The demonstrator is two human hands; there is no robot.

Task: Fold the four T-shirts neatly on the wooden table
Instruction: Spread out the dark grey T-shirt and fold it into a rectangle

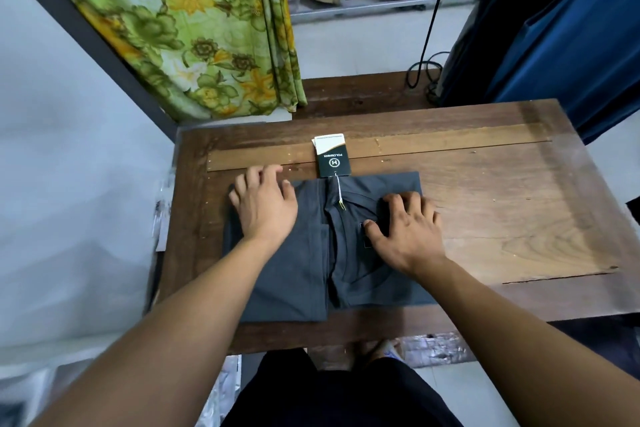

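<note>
1 grey T-shirt [311, 270] lies in the middle of the desk [502, 204], its sides turned in, the tag [332, 156] trailing past the collar onto the wood. Both hands lie flat on it — left hand [265, 204] at the far left corner, right hand [407, 230] on the right flap — fingers [408, 199] spread and released, grasping nothing. I'd say they pin the folds and smooth creases before the next fold.

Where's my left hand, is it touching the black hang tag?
Apart. The head view shows a strip of bare wooden table between the left hand and the hang tag.
</note>
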